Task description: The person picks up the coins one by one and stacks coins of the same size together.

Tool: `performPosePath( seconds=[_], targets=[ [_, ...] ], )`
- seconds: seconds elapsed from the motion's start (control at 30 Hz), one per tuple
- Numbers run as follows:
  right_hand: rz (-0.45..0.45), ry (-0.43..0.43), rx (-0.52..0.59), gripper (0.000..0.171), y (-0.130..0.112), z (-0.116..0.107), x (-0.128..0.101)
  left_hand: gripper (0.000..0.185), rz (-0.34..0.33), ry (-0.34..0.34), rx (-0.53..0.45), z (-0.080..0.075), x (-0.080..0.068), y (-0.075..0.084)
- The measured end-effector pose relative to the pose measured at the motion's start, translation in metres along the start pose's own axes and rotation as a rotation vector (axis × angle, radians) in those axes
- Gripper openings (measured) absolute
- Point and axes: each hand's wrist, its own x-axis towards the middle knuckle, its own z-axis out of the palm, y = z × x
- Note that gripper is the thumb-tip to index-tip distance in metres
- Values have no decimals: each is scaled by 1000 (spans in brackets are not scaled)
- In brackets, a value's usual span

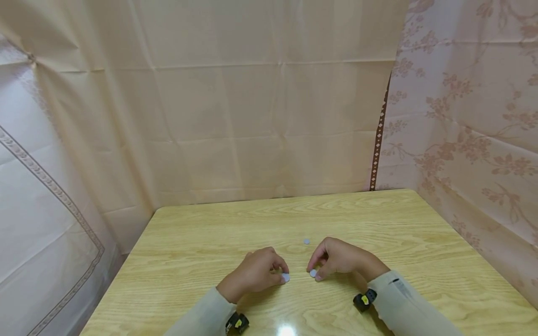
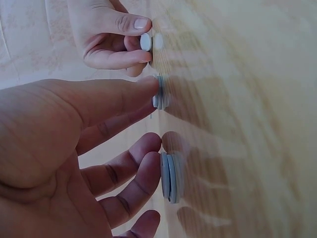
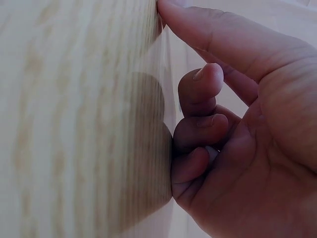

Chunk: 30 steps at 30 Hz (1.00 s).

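Note:
On the wooden table, my left hand [image 1: 261,270] has its thumb and index finger at a small stack of flat whitish discs [image 2: 158,92], pinching it. A second low stack of discs [image 2: 169,177] touches the tabletop under that hand's other curled fingers. To the right, my right hand [image 1: 342,256] holds a single round disc [image 1: 313,273] between thumb and index finger, at the table surface. Something white [image 3: 212,153] shows between its curled outer fingers and palm; its kind is hidden. One more disc [image 1: 307,241] lies flat beyond both hands.
The light wooden table [image 1: 201,233] has a cream cloth [image 1: 260,116] hanging behind its far edge. A flowered cloth [image 1: 470,140] hangs on the right, a white one [image 1: 38,224] on the left. Black wrist devices [image 1: 364,300] sit at both cuffs.

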Motion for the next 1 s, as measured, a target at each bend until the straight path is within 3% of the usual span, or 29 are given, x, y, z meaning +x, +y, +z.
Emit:
performPosePath(
  seconds=[1.0],
  targets=[
    [27,1,-11,20,0,1,-1,5,-18,4,-16,1,1,0]
  ],
)
